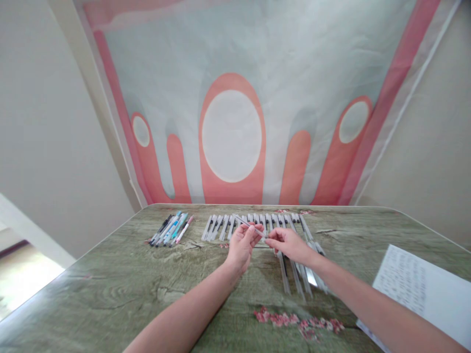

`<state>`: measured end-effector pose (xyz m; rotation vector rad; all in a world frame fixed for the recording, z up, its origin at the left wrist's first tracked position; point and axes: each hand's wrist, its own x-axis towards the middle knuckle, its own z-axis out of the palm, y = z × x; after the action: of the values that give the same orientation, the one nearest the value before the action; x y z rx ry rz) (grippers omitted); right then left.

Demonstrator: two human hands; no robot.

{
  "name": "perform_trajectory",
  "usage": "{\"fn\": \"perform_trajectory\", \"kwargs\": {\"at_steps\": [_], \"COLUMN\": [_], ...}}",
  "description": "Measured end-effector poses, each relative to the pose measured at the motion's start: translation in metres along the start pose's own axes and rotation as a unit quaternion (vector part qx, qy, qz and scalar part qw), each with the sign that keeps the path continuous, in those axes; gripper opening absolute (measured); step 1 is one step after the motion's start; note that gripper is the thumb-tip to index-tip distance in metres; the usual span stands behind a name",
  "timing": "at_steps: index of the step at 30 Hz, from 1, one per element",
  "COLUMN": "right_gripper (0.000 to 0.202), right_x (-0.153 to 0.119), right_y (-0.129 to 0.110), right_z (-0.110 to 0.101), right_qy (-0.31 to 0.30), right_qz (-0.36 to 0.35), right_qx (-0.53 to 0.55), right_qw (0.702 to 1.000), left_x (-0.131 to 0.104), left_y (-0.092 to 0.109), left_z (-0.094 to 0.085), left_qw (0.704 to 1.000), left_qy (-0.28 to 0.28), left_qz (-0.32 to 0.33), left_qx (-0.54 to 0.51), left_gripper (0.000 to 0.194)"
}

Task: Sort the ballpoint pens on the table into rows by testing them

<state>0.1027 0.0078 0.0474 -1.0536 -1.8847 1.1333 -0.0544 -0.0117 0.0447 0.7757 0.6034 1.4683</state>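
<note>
Toward the left of the green-brown wood-grain tabletop (110, 294), I see a loose bundle of slim pens (170, 230) with black, white, blue and pink barrels, lying slantwise side by side. Next, to their right, a long row of narrow translucent plastic sleeves (213, 228) with dark parts near their upper ends runs across the far side, partly hidden behind my hands. Before this row I have my left hand (242, 247) raised, thumb and fingers closed on a slender greyish translucent stick (241, 220); I cannot tell whether it is a pen or a bare sleeve. It slants down to the right, where my right hand (290, 243) pinches its lower end between thumb and fingertips brought together. Under and beside my right forearm lies a group of long translucent strips (296, 280), pointing toward me. Farther right, I see a white paper sheet (441, 299) covered partly with rows of dark handwriting, angled on the tabletop.
</note>
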Motion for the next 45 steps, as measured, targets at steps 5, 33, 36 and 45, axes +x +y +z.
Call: {"fn": "perform_trajectory", "kwargs": {"at_steps": [5, 33, 36, 45], "right_gripper": [0.043, 0.032, 0.038, 0.032], "right_x": [0.0003, -0.0007, -0.0014, -0.0024], "right_y": [0.0007, -0.0011, -0.0003, -0.0049], "right_z": [0.0007, 0.0016, 0.0018, 0.0036], "right_qy": [-0.037, 0.001, -0.029, 0.001], "right_qz": [0.027, 0.037, 0.050, 0.041], "right_qx": [0.022, 0.047, 0.044, 0.055], "right_qw": [0.999, 0.998, 0.997, 0.998], "left_x": [-0.0001, 0.0012, 0.0015, 0.0003], "left_y": [0.0004, -0.0008, -0.0010, 0.0003], "left_z": [-0.0002, -0.0030, -0.0031, -0.0012], "left_qw": [1.000, 1.000, 1.000, 1.000], "left_qy": [0.004, 0.007, 0.011, 0.030], "left_qz": [0.000, 0.005, 0.003, -0.002], "left_qx": [0.000, 0.001, 0.001, 0.000], "left_gripper": [0.024, 0.023, 0.023, 0.024]}}
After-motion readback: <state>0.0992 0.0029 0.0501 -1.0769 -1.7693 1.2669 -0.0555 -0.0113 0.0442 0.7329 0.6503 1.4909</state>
